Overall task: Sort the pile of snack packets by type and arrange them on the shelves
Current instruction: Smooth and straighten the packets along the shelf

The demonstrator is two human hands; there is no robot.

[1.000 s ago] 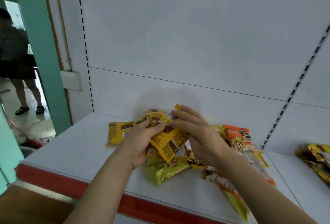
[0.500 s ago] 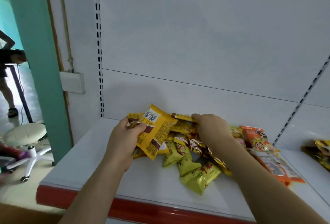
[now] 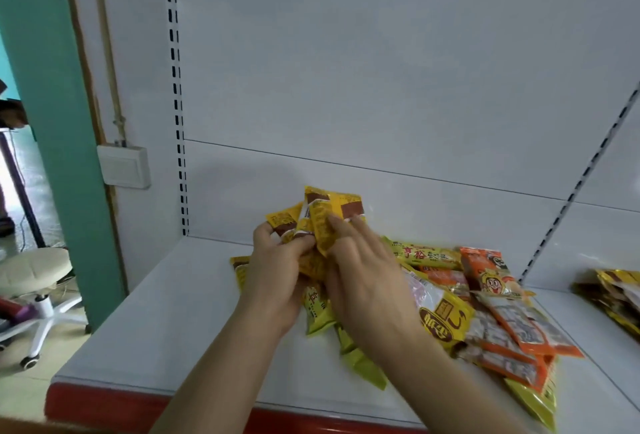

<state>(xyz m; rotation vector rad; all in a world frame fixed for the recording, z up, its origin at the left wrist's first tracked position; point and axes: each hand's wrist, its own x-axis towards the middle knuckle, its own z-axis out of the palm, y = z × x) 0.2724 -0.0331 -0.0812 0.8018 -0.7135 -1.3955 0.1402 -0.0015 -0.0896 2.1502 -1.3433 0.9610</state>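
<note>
Gripping a fanned bunch of yellow-and-brown packets [image 3: 320, 222] above the white shelf [image 3: 166, 312], left hand [image 3: 277, 274] curled round it, right hand [image 3: 363, 274] pinching its edge, half-hiding green packets [image 3: 320, 316], with orange packets [image 3: 519, 326] lying just right.

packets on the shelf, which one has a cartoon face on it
The orange packet at the right back of the pile: it shows a grinning yellow cartoon face. The yellow, green and clear-windowed packets around it show no face.
</note>
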